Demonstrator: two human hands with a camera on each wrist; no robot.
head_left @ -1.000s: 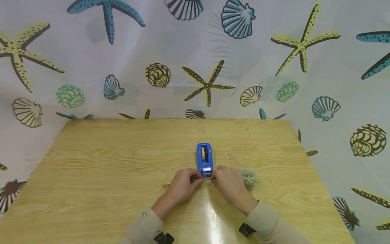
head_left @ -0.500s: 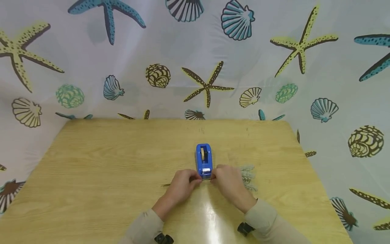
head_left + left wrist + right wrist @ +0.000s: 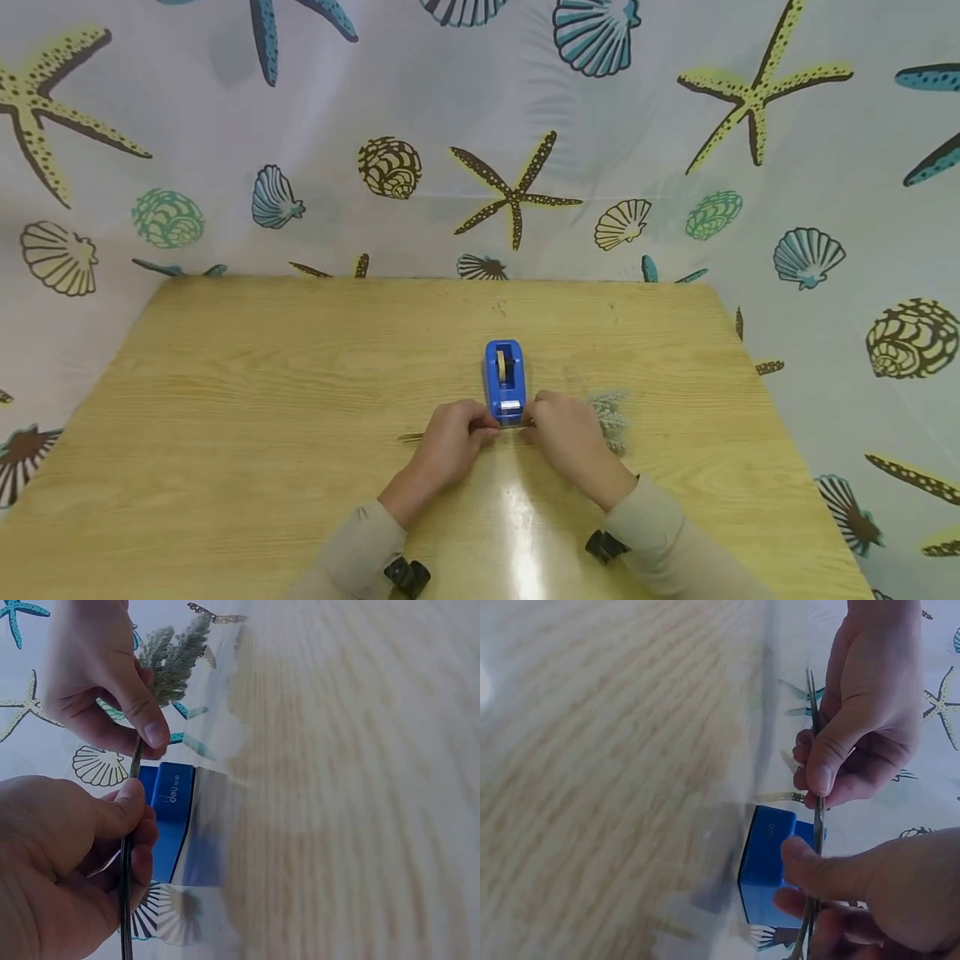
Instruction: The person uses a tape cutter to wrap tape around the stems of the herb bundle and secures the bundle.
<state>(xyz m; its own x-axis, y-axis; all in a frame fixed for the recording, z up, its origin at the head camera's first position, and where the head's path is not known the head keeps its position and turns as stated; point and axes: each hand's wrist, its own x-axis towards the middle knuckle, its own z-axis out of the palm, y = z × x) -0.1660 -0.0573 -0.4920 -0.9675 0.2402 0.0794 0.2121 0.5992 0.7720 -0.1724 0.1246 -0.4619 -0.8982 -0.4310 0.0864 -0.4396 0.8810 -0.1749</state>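
Observation:
Both hands hold a thin bunch of dried wheat stalks crosswise, just in front of a blue tape dispenser. My left hand pinches the dark stems between thumb and fingers, and their thin ends stick out on its left. My right hand pinches the stems nearer the heads; the pale grey-green ears fan out beyond it on the right. In the left wrist view a short length of stem shows between the two thumbs, passing close to the dispenser's front. Tape sits in the dispenser's slot.
A wood-grain table lies under everything. Behind it and at both sides hangs a white cloth printed with shells and starfish. Dark wrist camera mounts sit at both cuffs.
The head view has tilted down slightly, so the whole scene sits higher. Both hands keep their pinch in front of the dispenser; the ears look a little more fanned than one second ago.

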